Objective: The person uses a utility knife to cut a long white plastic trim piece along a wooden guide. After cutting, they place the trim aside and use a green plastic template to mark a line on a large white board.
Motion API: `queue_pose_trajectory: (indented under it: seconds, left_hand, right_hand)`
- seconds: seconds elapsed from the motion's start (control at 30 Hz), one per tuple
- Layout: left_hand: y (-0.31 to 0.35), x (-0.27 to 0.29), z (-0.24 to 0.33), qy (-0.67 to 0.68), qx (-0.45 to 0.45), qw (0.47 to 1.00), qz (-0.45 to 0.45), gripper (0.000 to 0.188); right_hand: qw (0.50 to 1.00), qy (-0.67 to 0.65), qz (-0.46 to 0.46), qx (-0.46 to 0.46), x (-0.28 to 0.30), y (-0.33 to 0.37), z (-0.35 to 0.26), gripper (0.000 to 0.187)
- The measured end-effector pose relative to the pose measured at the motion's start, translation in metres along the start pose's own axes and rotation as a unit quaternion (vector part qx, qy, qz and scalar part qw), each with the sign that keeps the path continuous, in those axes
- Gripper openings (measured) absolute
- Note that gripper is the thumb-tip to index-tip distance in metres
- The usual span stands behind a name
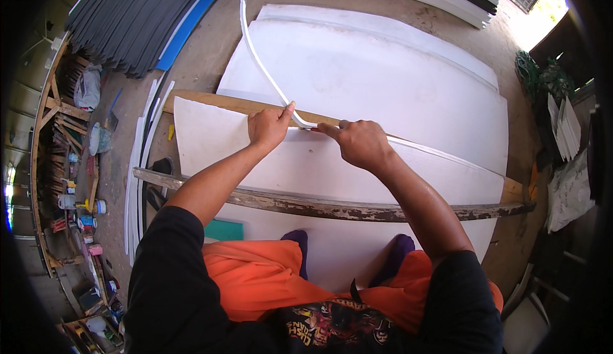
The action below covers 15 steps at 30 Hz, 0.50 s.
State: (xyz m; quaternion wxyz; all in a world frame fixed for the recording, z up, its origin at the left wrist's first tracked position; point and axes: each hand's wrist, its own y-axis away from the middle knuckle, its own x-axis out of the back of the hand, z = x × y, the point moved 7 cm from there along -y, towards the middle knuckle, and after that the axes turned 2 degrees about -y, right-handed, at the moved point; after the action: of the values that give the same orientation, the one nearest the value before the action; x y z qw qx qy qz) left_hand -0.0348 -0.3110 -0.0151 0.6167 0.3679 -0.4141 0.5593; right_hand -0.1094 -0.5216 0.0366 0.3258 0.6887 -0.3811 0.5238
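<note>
Floor: bare concrete [211, 41] is seen, with large white sheets [383, 66] laid flat on it.
Supports: 2 wooden battens are seen, 1 weathered batten [332, 208] near the knees and 1 pale batten [217, 101] further off.
Top sheet: a white panel [211, 137] is laid across both battens.
Strip: a thin white strip [258, 60] is peeled up from the panel's far edge and curves away upward.
Left hand [268, 127]: pressed on the panel beside the strip, fingers curled, thumb raised against it.
Right hand [361, 142]: closed; what it grips cannot be told.
Background: dark sheets [134, 15] are stacked at upper left.
</note>
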Motion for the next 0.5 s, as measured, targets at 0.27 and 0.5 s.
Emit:
queue_pose_trajectory:
  seconds: [0.27,0.5]
  left_hand:
    - [-0.002,-0.002,-0.002,-0.003,0.021,1.000,-0.008,0.077]
    - [-0.003,-0.002,-0.001,-0.022,0.040,0.999,-0.008,0.071]
  right_hand:
    - [0.998,0.027,-0.055,-0.019,0.017,0.007,0.009,0.053]
    - [0.999,-0.011,-0.021,-0.022,0.020,0.006,0.010,0.054]
